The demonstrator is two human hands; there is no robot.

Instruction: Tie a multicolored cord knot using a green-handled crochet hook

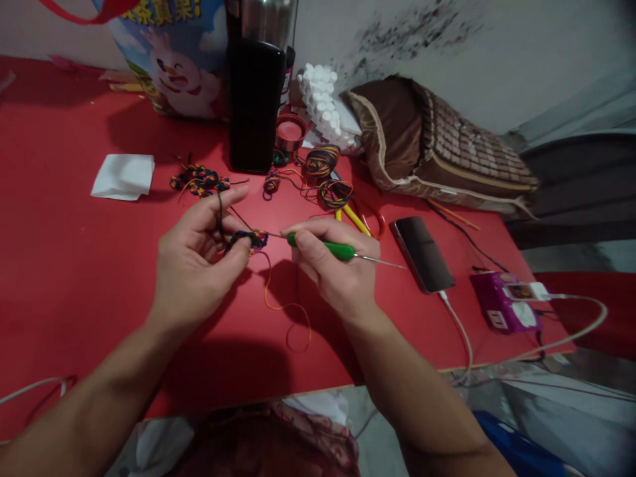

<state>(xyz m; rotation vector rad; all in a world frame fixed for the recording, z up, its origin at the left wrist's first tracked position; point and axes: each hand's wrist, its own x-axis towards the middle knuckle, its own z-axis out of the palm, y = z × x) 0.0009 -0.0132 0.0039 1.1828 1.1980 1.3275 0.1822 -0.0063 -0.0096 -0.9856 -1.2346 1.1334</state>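
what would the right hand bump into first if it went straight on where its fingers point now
Probably the small multicoloured crocheted yarn piece in the left hand; the green-handled metal hook seems to reach it, though depth is unclear.

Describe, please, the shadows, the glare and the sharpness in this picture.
Head view: dark shadows fall on the red table beside the left hand and right hand; head view: a faint glare shows just beyond the yarn piece; head view: fine detail is soft, single stitches unclear.
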